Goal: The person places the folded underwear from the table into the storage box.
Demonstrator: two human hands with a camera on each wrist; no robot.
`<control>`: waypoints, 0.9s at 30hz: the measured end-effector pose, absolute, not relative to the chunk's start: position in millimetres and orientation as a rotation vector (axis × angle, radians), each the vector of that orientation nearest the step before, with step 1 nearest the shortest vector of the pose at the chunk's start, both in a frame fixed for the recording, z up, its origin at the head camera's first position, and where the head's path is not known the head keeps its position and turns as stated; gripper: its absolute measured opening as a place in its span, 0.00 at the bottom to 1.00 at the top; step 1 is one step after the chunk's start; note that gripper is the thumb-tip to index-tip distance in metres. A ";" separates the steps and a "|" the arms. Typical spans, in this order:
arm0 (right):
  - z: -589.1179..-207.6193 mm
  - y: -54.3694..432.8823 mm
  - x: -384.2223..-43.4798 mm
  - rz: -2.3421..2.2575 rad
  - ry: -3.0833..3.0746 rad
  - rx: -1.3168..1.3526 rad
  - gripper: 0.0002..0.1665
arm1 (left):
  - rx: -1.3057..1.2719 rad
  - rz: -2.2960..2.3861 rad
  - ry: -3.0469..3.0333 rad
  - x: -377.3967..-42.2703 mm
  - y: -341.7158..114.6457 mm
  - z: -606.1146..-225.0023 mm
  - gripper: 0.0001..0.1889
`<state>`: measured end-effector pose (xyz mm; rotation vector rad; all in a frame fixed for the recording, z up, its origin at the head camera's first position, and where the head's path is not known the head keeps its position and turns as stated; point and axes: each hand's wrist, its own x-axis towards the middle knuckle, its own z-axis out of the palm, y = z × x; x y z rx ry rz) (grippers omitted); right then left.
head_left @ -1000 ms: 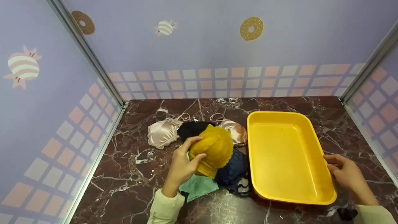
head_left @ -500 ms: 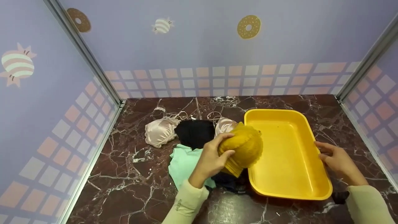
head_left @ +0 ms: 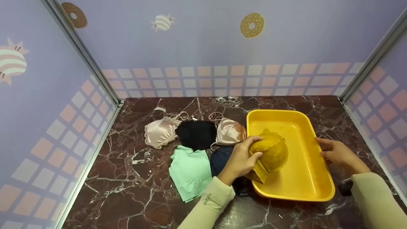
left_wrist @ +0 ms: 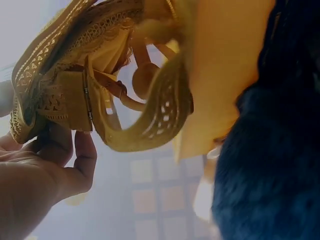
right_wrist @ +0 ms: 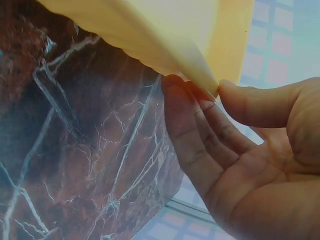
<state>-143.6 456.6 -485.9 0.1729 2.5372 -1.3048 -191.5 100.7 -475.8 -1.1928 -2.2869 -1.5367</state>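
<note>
A folded mustard-yellow lace bra [head_left: 270, 151] is pinched at its left edge by my left hand [head_left: 240, 160], over the left part of a yellow plastic tray [head_left: 289, 198]. In the left wrist view the bra [left_wrist: 75, 100] shows its lace band and a loop of strap hanging from the fingers. My right hand [head_left: 341, 156] holds the tray's right rim. Seen from the right wrist, the thumb of that hand [right_wrist: 250, 170] lies on the rim and the fingers are curled beneath it. Apart from the yellow bra, nothing shows inside the tray.
Left of the tray, several bras lie on the dark marbled tabletop [head_left: 127, 190]: a pale pink satin one [head_left: 160, 132], a black one [head_left: 197, 135], another pink satin one [head_left: 230, 130], a mint-green one [head_left: 190, 170] and a navy lace one [head_left: 219, 159]. Patterned panels [head_left: 197, 47] enclose the table.
My left hand has carried the yellow bra rightward, from above the other bras to over the tray. The mint-green bra has come into fuller view. My right hand stays at the tray's rim.
</note>
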 end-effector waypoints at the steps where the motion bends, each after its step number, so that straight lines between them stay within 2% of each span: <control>1: -486.1 457.2 -145.0 -1.291 2.547 0.166 0.38 | -1.191 -1.535 -2.295 -191.8 104.5 -477.0 0.22; 12: -487.9 455.8 -150.0 -1.243 2.579 0.155 0.36 | -1.317 -1.529 -2.292 -185.3 137.8 -469.2 0.22; 19: -487.7 453.7 -151.1 -1.229 2.583 0.189 0.37 | -1.272 -1.079 -2.780 -176.8 148.1 -499.6 0.20; 27: -487.7 450.9 -151.7 -1.212 2.579 0.219 0.37 | -1.153 -0.587 -2.885 -168.7 152.1 -507.7 0.20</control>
